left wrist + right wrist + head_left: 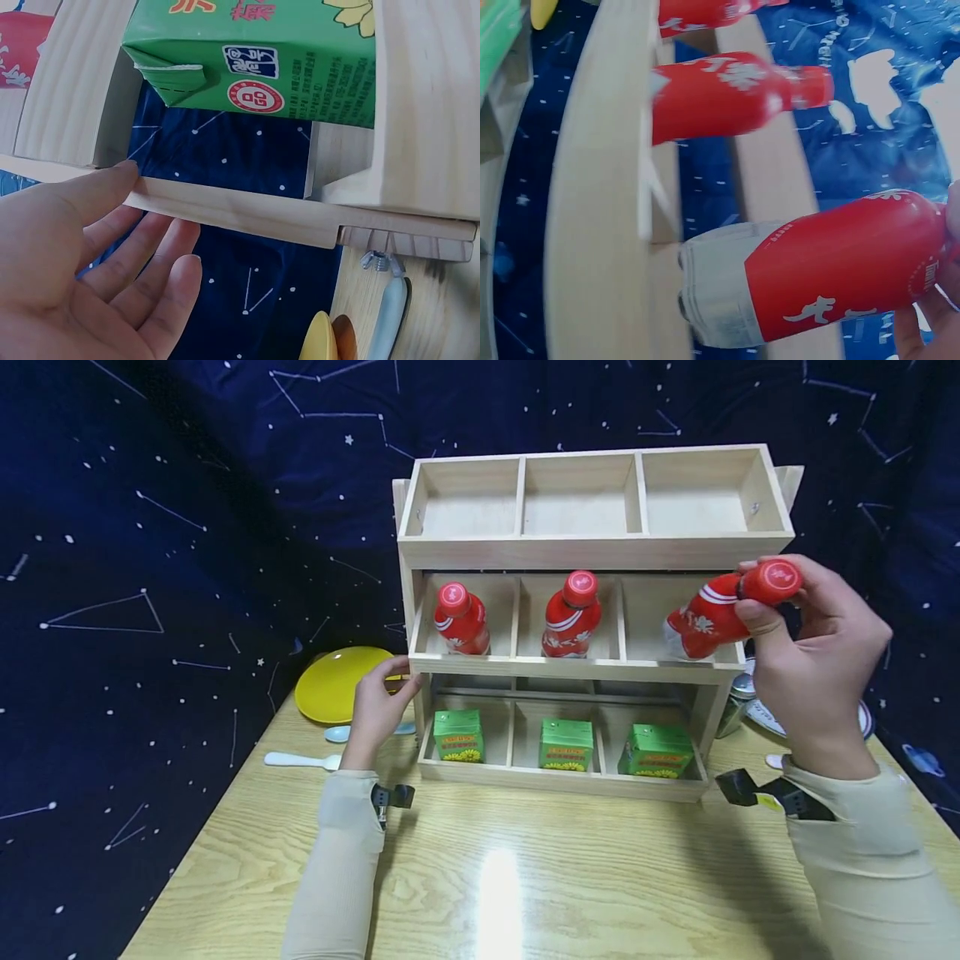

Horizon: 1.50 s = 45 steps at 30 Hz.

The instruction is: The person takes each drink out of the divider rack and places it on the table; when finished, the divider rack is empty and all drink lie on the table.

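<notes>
A wooden three-tier rack (pixel 592 547) stands on the table. Two red bottles (pixel 461 620) (pixel 572 616) stand upright in the left and middle cells of its middle tier. My right hand (pixel 806 652) grips the cap end of a third red bottle (pixel 708 614) (pixel 832 270), tilted, its base at the right middle cell. Several green cartons (pixel 458 736) (pixel 262 56) fill the bottom tier. My left hand (pixel 377 703) (pixel 90 262) rests with straight fingers against the rack's left side.
A yellow plate (pixel 337 681) and two pale spoons (pixel 300 761) lie left of the rack. A patterned plate (pixel 765 718) and a metal can (pixel 738 693) sit behind its right side. Star-print dark cloth surrounds the wooden table (pixel 525 877).
</notes>
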{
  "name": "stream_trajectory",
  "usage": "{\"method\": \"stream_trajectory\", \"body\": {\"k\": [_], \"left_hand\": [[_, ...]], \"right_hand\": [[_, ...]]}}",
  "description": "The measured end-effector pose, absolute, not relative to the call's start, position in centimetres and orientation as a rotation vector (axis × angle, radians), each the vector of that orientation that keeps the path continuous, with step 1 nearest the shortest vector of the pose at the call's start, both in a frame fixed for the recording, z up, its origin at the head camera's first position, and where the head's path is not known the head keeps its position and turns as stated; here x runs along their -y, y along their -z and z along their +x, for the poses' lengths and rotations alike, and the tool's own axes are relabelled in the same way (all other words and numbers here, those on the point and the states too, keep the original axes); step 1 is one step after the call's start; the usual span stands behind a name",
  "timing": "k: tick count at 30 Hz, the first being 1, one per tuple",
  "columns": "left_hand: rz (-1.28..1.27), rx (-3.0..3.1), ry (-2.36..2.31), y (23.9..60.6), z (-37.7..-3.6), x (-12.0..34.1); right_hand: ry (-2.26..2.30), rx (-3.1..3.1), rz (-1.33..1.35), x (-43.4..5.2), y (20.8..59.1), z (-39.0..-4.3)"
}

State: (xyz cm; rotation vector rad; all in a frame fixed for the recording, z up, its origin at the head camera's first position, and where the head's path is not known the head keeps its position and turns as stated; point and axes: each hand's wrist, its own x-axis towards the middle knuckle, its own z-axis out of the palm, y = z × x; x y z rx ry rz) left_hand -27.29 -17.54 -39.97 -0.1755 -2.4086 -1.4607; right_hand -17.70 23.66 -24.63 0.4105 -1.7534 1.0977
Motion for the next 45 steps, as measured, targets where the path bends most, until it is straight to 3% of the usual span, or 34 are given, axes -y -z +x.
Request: {"method": "stream_trajectory", "body": {"k": [8, 19, 27, 34, 45], "left_hand": [[-0.177, 2.411, 1.456, 39.7, -27.3, 17.4], [-0.174, 2.406, 1.463, 39.8, -27.2, 17.4], [-0.176, 2.415, 1.451, 39.8, -27.0, 17.4], [-0.169, 2.421, 1.451, 39.7, -26.9, 17.5], [-0.149, 2.437, 1.43, 39.8, -27.1, 17.5]], "right_hand": [[-1.051, 1.834, 0.312, -26.4, 24.8, -14.8], [-1.002, 2.051, -0.036, -30.7, 30.1, -13.4], [-1.007, 2.154, -0.237, -33.2, 35.6, -15.1], [-1.073, 2.255, -0.4, -34.1, 38.1, -16.9], [-1.192, 2.209, -0.316, -35.0, 40.1, -18.9]]}}
